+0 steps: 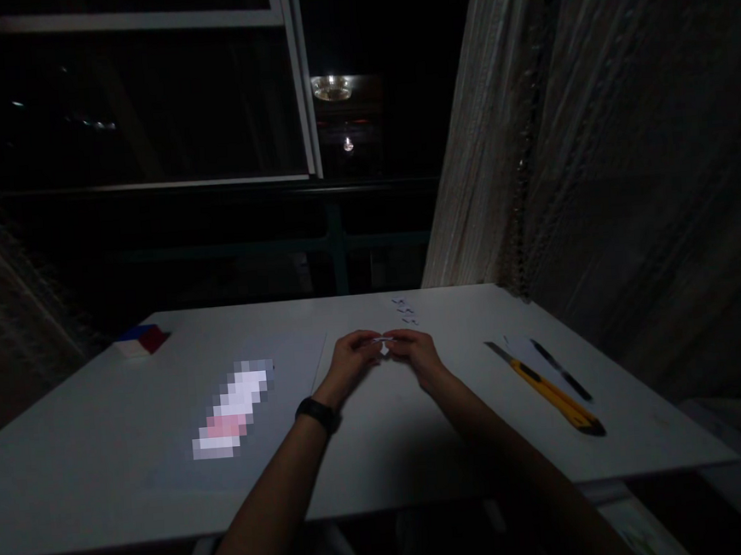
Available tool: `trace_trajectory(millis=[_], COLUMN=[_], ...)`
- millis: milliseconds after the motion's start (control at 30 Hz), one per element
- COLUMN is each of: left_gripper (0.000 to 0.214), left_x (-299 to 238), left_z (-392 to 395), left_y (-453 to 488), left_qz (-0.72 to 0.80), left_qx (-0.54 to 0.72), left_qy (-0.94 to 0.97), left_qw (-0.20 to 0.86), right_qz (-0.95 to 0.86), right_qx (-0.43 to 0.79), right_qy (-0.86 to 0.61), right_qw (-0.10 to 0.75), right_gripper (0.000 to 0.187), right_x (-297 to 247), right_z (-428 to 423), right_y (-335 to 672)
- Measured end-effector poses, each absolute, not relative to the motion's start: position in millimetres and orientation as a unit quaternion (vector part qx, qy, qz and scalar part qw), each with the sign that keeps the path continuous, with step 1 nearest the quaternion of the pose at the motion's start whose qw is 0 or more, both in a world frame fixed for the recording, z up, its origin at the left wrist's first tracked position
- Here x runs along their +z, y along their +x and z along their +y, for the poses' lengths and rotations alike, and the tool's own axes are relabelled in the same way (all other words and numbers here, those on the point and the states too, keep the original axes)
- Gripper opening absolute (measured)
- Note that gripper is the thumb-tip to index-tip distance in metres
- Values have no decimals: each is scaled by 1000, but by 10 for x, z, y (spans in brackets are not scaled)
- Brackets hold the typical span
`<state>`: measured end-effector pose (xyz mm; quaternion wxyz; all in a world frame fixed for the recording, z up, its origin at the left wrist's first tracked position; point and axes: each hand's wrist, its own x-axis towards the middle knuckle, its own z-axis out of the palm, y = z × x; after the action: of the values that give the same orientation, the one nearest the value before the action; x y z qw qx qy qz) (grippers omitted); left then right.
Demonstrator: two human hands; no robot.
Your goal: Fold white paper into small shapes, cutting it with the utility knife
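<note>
Both hands meet over the middle of a white table. My left hand and my right hand have their fingers curled and pinched together on a small white piece of paper held between them just above the tabletop. A dark band sits on my left wrist. Several tiny folded paper bits lie on the table just beyond my hands.
A yellow utility knife and a black pen lie at the right. A grey sheet or mat with a blurred patch lies left of my hands. A red-blue-white block sits at the far left corner. A curtain hangs right.
</note>
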<state>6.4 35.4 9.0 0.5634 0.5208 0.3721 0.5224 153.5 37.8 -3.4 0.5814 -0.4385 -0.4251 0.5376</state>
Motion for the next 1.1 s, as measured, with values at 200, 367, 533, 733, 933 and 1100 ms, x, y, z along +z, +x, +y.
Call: trace_trajectory(millis=[200, 367, 533, 733, 933, 1100], left_gripper=[33, 38, 39, 37, 35, 35], left_x=[88, 93, 125, 97, 47, 47], left_z=[372, 371, 344, 341, 357, 369], left_y=[63, 38, 32, 92, 78, 57], left_qz=[379, 371, 350, 345, 370, 392], left_qx=[531, 531, 521, 520, 521, 538], left_qy=[535, 526, 521, 475, 456, 449], left_qw=[537, 551, 578, 620, 619, 596], right_qz=[-446, -451, -445, -492, -469, -457], right_qx=[541, 537, 523, 432, 478, 495], right_qy=[-425, -416, -412, -442, -419, -427], right_qw=[572, 579, 599, 613, 614, 603], right_gripper=[27, 24, 22, 21, 30, 30], right_x=[-39, -38, -55, -95, -36, -24], right_z=[381, 380, 403, 423, 386, 376], right_y=[1550, 1544, 1545, 1537, 1534, 1541])
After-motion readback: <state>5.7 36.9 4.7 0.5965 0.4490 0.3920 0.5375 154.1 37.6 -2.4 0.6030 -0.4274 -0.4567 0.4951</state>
